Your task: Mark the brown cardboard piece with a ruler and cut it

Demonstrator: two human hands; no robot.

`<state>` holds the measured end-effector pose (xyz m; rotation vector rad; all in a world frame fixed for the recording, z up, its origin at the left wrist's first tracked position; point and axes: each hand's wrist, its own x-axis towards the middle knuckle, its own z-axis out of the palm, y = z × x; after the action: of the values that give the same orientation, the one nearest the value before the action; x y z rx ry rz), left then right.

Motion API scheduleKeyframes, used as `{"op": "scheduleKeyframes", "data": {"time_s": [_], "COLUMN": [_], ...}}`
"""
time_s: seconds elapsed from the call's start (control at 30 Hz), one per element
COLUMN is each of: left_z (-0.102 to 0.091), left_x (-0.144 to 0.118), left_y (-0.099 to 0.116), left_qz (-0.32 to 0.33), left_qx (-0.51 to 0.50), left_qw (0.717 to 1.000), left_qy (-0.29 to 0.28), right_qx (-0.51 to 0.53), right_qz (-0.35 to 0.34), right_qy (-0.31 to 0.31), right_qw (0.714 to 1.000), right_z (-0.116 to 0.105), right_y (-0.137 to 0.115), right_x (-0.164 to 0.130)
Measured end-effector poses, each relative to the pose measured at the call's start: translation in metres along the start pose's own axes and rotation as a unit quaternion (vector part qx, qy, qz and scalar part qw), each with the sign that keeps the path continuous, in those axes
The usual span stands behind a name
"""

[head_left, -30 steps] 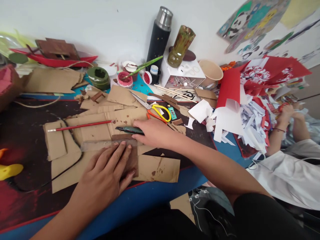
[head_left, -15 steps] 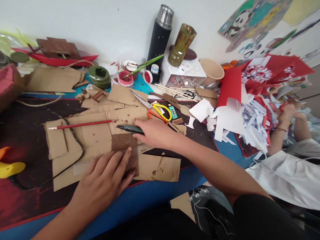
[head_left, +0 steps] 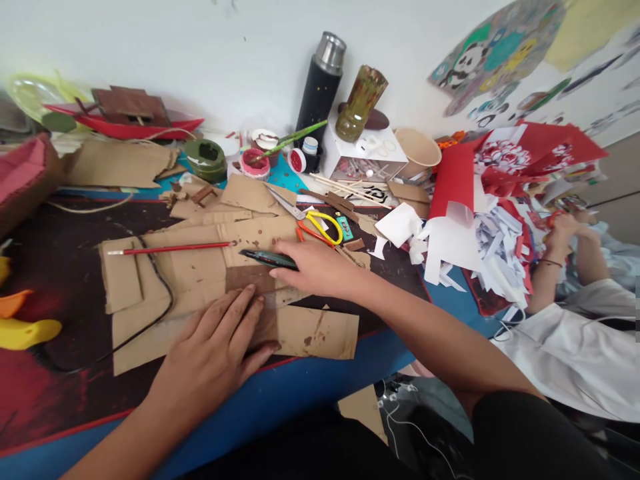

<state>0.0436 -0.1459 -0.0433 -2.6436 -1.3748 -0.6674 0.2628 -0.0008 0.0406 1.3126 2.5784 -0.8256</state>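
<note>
Your right hand (head_left: 315, 267) is gripping a green utility knife (head_left: 267, 259) at mid-frame, blade end pointing left over the brown-painted cardboard strip (head_left: 250, 283). Your left hand (head_left: 213, 357) lies flat and open, fingertips pressing that strip (looks like there's a clear ruler underneath, hard to tell). A red paintbrush (head_left: 170, 249) lies further left, yellow-handled scissors (head_left: 313, 223) just above.

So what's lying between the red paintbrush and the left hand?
In the head view, only paint-spotted cardboard sheets lie between the red paintbrush and the left hand, which is pressed flat on a brown-painted cardboard strip.
</note>
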Motion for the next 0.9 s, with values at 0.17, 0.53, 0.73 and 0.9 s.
{"op": "scheduleKeyframes", "data": {"time_s": [0.17, 0.53, 0.73, 0.9], "left_z": [-0.002, 0.001, -0.001, 0.0], "left_x": [0.003, 0.001, 0.003, 0.002], "left_y": [-0.001, -0.001, -0.001, -0.002], "left_qz": [0.017, -0.001, 0.003, 0.004], "left_qx": [0.019, -0.015, -0.011, -0.011], "left_qw": [1.0, 1.0, 1.0, 1.0], "left_qy": [0.006, 0.003, 0.005, 0.003], "right_qx": [-0.003, -0.085, -0.092, -0.101], "right_qz": [-0.017, -0.02, -0.03, -0.021], "right_qy": [-0.009, -0.053, -0.057, -0.063], "right_qw": [1.0, 0.995, 0.994, 0.993], "right_z": [-0.008, -0.021, -0.02, -0.022], "right_y": [0.009, 0.005, 0.001, -0.001], "right_x": [-0.023, -0.036, -0.034, -0.033]}}
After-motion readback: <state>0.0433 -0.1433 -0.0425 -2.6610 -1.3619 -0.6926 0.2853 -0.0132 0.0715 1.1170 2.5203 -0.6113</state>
